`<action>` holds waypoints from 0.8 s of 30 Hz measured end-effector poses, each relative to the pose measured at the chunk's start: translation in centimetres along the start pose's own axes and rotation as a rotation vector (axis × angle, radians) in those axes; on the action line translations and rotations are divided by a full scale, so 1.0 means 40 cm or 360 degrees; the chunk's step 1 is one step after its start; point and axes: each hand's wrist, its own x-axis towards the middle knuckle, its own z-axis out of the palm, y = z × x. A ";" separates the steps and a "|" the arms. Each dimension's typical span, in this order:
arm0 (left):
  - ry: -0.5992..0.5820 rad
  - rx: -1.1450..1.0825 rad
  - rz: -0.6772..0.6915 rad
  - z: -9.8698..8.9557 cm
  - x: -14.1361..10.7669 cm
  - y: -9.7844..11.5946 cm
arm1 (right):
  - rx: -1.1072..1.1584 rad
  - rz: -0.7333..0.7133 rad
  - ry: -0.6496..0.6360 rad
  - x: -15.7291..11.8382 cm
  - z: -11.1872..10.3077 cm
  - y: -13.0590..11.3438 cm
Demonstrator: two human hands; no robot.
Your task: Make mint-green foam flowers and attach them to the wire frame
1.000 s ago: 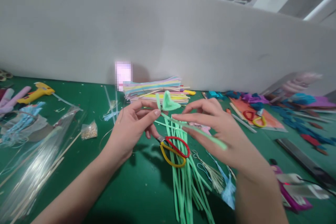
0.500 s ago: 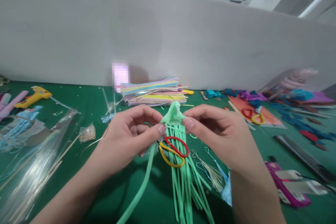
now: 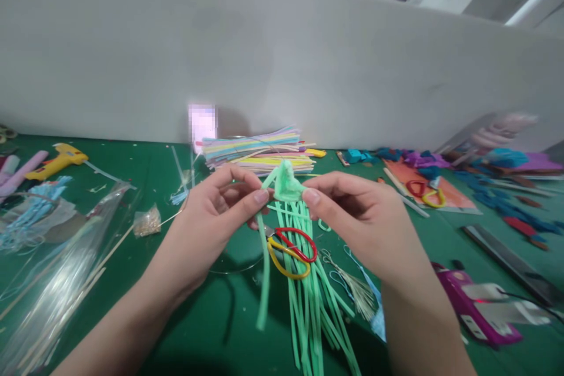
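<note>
A small, folded light-green fuzzy piece [image 3: 288, 184] is held up between both hands. My left hand [image 3: 220, 211] pinches a green strip [image 3: 263, 282] beside the piece's left side; the strip's free end hangs down. My right hand [image 3: 352, 211] pinches the right corner of the piece between thumb and forefinger. Below the hands, scissors with one red and one yellow handle [image 3: 291, 252] lie on a bundle of long green strips [image 3: 311, 311]. The scissors' blades are partly hidden near my left hand.
Behind the hands lies a pile of pastel strips [image 3: 259, 150]. At the left are a yellow glue gun [image 3: 61, 161], clear plastic sleeves [image 3: 74, 270] and a bag of beads [image 3: 147, 221]. Other scissors [image 3: 425, 192] and a magenta power strip [image 3: 476, 302] lie right.
The folded piece has moved slightly left and up and turned. My left hand has shifted a little left. The strip now hangs nearly straight down, its lower end in view.
</note>
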 end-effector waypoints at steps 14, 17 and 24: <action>-0.0049 -0.0187 0.0007 0.007 0.014 -0.030 | 0.0032 0.0065 -0.0017 0.012 0.005 0.019; -0.0069 -0.0160 0.0003 0.006 0.017 -0.030 | -0.0052 0.0025 -0.0005 0.012 0.005 0.027; 0.0044 -0.0328 -0.0019 -0.010 0.040 -0.049 | -0.0758 -0.0710 -0.0015 0.007 0.001 0.042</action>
